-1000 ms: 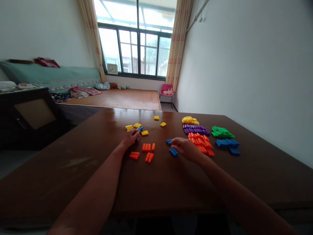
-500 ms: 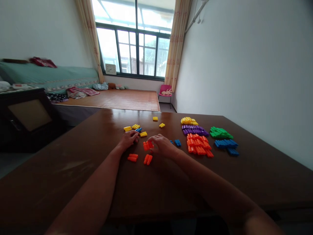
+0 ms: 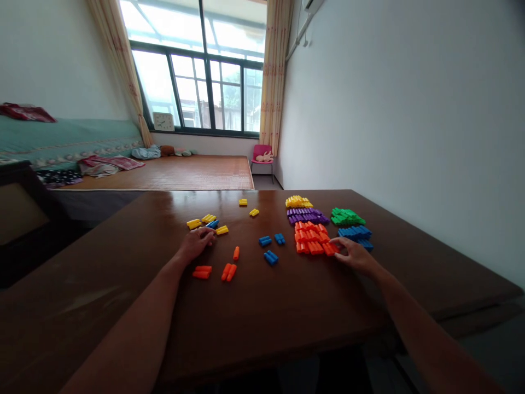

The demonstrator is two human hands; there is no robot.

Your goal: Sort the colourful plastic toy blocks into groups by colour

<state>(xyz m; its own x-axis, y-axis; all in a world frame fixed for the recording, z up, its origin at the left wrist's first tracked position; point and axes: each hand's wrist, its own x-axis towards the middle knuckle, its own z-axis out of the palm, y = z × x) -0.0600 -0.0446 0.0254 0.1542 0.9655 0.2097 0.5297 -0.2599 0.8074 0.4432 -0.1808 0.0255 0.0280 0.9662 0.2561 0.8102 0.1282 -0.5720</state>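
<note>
My right hand [image 3: 353, 255] is at the lower right corner of the orange block pile [image 3: 311, 238], thumb and fingers closed round the end orange pieces. My left hand [image 3: 198, 242] rests on the table with bent fingers beside a blue piece [image 3: 213, 224] and yellow pieces [image 3: 222, 230]; whether it holds anything is hidden. In front of it lie a single orange piece [image 3: 236, 253] and two small orange groups [image 3: 228, 272]. Small blue groups [image 3: 270, 258] sit mid-table. Behind the orange pile is a purple pile [image 3: 307, 215].
On the brown table [image 3: 262, 312], a yellow pile [image 3: 299, 202], a green pile [image 3: 348, 216] and a blue pile [image 3: 355, 235] stand at the right. Small yellow groups [image 3: 254, 212] lie farther back. Beyond are a bed [image 3: 197, 172] and a pink chair [image 3: 262, 155].
My right hand has moved right, from the orange pieces near my left hand to the orange pile. A single orange piece now lies where it was. The view has turned slightly right.
</note>
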